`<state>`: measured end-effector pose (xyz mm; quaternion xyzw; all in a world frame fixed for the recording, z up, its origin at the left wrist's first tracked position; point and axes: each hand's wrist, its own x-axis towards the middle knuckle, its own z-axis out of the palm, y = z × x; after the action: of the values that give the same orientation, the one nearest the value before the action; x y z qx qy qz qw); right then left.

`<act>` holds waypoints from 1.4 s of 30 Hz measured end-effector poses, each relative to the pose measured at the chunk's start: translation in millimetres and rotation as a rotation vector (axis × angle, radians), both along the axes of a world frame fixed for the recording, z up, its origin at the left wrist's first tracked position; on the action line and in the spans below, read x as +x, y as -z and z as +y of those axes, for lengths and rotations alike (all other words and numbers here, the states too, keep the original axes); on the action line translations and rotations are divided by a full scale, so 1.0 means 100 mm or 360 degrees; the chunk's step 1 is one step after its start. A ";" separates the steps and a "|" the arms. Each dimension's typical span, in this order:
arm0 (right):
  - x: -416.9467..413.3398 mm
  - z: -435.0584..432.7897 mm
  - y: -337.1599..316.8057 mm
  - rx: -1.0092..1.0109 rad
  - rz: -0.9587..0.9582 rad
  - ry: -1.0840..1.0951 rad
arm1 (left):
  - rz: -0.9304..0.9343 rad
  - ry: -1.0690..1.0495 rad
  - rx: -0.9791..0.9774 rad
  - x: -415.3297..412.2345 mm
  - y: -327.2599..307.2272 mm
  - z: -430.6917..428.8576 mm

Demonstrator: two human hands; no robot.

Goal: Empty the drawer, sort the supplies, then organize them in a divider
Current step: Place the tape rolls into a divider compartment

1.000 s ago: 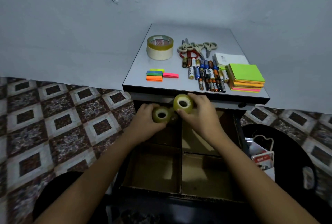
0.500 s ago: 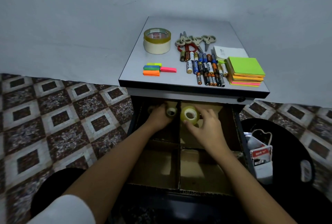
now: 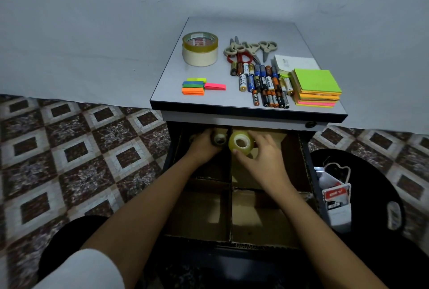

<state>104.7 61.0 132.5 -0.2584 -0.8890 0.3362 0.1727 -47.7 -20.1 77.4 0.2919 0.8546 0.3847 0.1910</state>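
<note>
We've got both hands down in the open drawer (image 3: 255, 263), middle of the frame, at the far end of the cardboard divider (image 3: 231, 214). Our left hand (image 3: 204, 147) is wrapped round a small roll (image 3: 219, 139) of clear tape at the back-left compartment. Our right hand (image 3: 264, 156) pinches a yellow roll (image 3: 241, 143) between thumb and fingers at the back-right one, with the hole facing us. The two rolls sit just beside each other, either side of the divider's centre wall, and the hands are close but apart. It's pretty dark under there, so we honestly can't tell if either roll is resting on the cardboard floor. Our forearms cross above the two front compartments, lower in the frame. Up on the top (image 3: 243, 28), upper middle of the frame, the sorted stuff is laid out. There are two big tapes (image 3: 200, 48) stacked at the left and scissors (image 3: 250, 48) piled to their right. Batteries (image 3: 264, 84) sit in rows below those, and sticky notes (image 3: 315, 84) are stacked at the right edge with a white pad (image 3: 292, 62) behind them. Coloured flags (image 3: 193, 86) lie near the front left. At lower right a packet (image 3: 336, 198) lies on something round and black.
</note>
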 end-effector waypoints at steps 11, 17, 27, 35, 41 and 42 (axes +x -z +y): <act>-0.38 -0.23 0.07 -0.0038 -0.0108 -0.0240 | 0.0613 -0.0169 0.0129 0.18 -0.29 -0.93; -0.83 -0.34 0.25 0.0211 -0.0319 -0.0407 | 0.0381 -0.0303 0.0018 0.19 0.01 -1.14; -1.23 -0.37 0.51 0.0391 -0.0607 -0.0219 | 0.0090 -0.0315 0.0037 0.22 0.16 -1.16; -1.25 -0.36 0.56 0.0383 -0.0555 -0.0176 | 0.0077 -0.0317 0.0075 0.19 0.20 -1.17; -1.08 -0.37 0.48 0.0357 -0.0450 -0.0220 | 0.0075 -0.0306 0.0054 0.21 0.16 -1.15; -1.03 -0.38 0.46 0.0331 -0.0406 -0.0239 | 0.0077 -0.0296 0.0019 0.21 0.15 -1.15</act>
<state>2.0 22.8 86.1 -0.2125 -0.9505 0.2190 0.0587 -26.7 -135.4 62.5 0.2215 0.8801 0.3987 0.1319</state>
